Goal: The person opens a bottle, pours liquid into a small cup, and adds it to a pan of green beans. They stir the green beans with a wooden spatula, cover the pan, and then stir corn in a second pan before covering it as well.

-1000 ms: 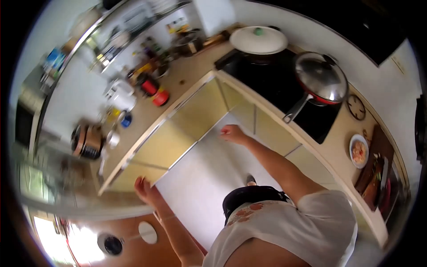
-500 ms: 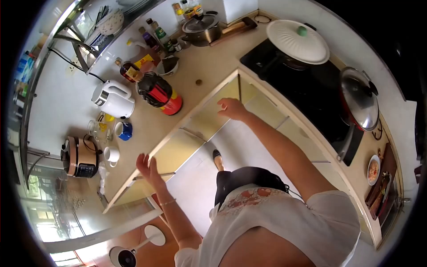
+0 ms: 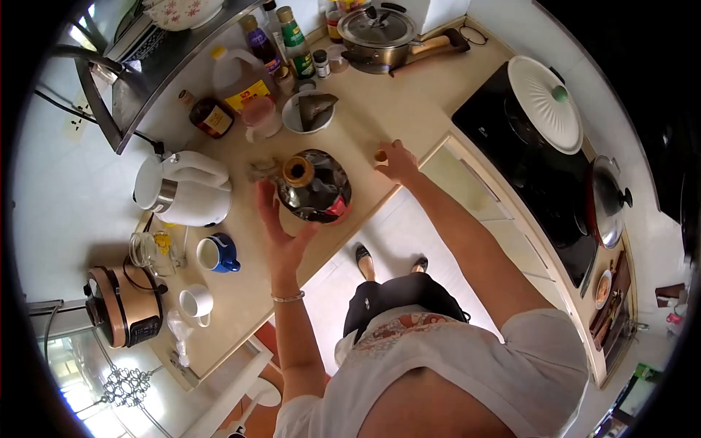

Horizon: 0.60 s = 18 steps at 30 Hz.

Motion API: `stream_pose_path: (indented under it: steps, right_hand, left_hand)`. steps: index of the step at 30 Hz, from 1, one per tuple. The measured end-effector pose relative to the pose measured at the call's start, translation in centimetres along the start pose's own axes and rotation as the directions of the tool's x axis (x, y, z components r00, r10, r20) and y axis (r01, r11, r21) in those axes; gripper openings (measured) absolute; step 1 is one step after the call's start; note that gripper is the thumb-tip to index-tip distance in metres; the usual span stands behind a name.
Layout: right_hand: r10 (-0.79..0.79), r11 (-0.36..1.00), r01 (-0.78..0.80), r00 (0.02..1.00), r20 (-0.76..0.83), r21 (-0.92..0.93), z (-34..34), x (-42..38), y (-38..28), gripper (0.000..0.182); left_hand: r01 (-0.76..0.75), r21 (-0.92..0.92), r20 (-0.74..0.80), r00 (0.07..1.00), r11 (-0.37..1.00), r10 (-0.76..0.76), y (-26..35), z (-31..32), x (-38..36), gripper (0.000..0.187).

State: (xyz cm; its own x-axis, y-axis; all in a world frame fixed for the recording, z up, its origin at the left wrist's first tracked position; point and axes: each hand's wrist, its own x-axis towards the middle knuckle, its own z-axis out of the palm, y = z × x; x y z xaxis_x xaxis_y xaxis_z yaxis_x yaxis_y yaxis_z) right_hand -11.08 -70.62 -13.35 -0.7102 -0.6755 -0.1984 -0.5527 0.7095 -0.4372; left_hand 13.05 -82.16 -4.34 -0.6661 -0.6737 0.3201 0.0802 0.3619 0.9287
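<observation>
A big dark bottle [image 3: 314, 186] with a red label stands near the counter's edge, its uncapped mouth facing up. Thumb and fingers spread, my left hand [image 3: 282, 241] is at the bottle's near left side; whether it touches the bottle is unclear. To the right of the bottle, my right hand [image 3: 398, 162] pinches a small brown cap [image 3: 380, 155] just above the counter. Behind the bottle are a pink cup [image 3: 260, 118] and a white bowl [image 3: 292, 117] with a dark piece in it.
A white kettle [image 3: 193, 190], a blue mug [image 3: 217, 253], a white cup [image 3: 196, 301] and a rice cooker [image 3: 124, 306] stand on the left. Several bottles and a lidded pot [image 3: 376, 36] line the wall. A hob [image 3: 526, 168] with covered pans is on the right.
The view has moved closer to the counter. My right hand has reached over the counter and taken hold of the small cap that lay there. My left hand has come up beside the bottle.
</observation>
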Motion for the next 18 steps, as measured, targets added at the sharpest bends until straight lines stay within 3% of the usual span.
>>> stream_pose_path:
  steps: [2,4,6,8,10,12,14,15,16,17,18]
  right_hand:
    - [-0.016,1.0,0.017,1.0,-0.025,0.015,1.3,0.8,1.0,0.044]
    - [-0.029,0.999,0.031,0.998,-0.055,0.038,1.8,1.2,1.6,0.039]
    - [0.007,0.984,-0.002,1.0,-0.03,0.18,1.6,1.0,1.8,0.035]
    - [0.028,0.98,-0.012,0.996,-0.08,0.197,1.4,0.7,1.9,0.034]
    - [-0.067,0.939,0.108,0.989,-0.135,0.325,1.1,0.1,1.9,0.034]
    - [-0.048,0.891,0.124,0.982,-0.182,0.437,-1.6,-1.0,0.1,0.036]
    - [-0.25,0.831,0.337,0.937,-0.244,0.443,-3.3,-1.2,-0.8,0.037]
    - [-0.296,0.596,0.321,0.94,-0.17,0.736,0.0,1.6,0.7,0.039]
    - [-0.523,0.631,0.682,0.726,-0.446,0.37,-3.5,-0.2,-2.6,0.041]
    - [-0.504,0.551,0.639,0.768,-0.396,0.537,-4.9,-1.0,-4.6,0.04]
    - [-0.557,0.446,0.708,0.698,-0.45,0.547,-7.4,-2.3,-7.0,0.034]
  left_hand:
    - [-0.014,0.012,0.008,1.0,1.0,0.014,-0.5,0.2,0.5,0.102]
    - [-0.004,-0.105,0.026,1.0,0.994,0.007,-0.1,0.6,0.8,0.104]
    - [-0.003,-0.074,0.04,0.999,0.997,0.006,0.1,0.5,1.1,0.106]
    - [-0.018,-0.038,0.047,0.999,0.999,0.02,-0.3,0.8,1.3,0.107]
    - [0.012,-0.121,0.064,0.998,0.993,-0.005,-0.8,1.1,1.5,0.107]
    - [0.048,-0.196,0.081,0.996,0.979,-0.033,-0.8,1.5,1.8,0.108]
    - [0.075,-0.241,0.06,0.996,0.968,-0.062,-0.1,1.9,2.1,0.109]
    - [0.045,-0.061,0.027,0.999,0.997,-0.044,-0.3,1.0,2.0,0.108]
    - [-0.009,0.081,0.035,0.999,0.997,0.006,-0.7,1.0,1.8,0.107]
    - [0.119,0.237,0.061,0.989,0.964,-0.136,4.1,1.6,2.5,0.104]
    - [-0.024,0.119,0.056,0.998,0.993,0.018,-2.4,0.2,2.0,0.098]
